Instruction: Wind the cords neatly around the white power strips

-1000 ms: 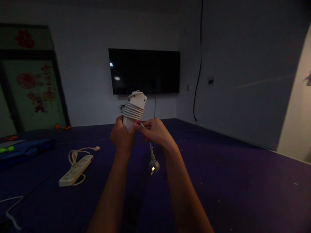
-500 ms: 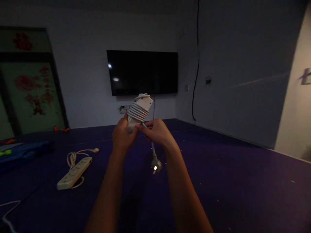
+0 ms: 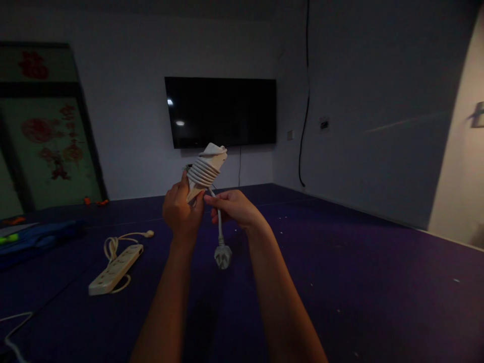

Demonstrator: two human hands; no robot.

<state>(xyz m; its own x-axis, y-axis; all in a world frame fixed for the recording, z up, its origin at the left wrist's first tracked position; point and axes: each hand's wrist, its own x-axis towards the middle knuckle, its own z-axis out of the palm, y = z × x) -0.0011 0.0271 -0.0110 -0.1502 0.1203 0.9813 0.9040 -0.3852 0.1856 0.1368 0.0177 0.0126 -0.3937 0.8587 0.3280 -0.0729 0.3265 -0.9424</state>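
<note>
My left hand (image 3: 183,206) is closed around the lower end of a white power strip (image 3: 216,160), which tilts up and to the right. Its own cord (image 3: 204,172) is wound in several turns about its middle. The cord's free end runs down past my right hand (image 3: 235,207), whose thumb and fingers pinch it just below the strip. From that end a grey three-pin plug (image 3: 223,256) dangles, prongs downward, above the purple floor. Part of the strip is hidden behind my left fingers.
A second power strip (image 3: 117,269) lies on the purple floor (image 3: 363,282) at left, its cord loosely bunched. Further left are blue cloth (image 3: 45,237) and a thin white cable (image 3: 15,333). A television (image 3: 223,112) hangs on the far wall; a black cable (image 3: 302,146) runs down the right wall.
Both hands have shifted slightly left with the wound power strip. The hanging plug has swung left and turned. The strip on the floor has not moved.
</note>
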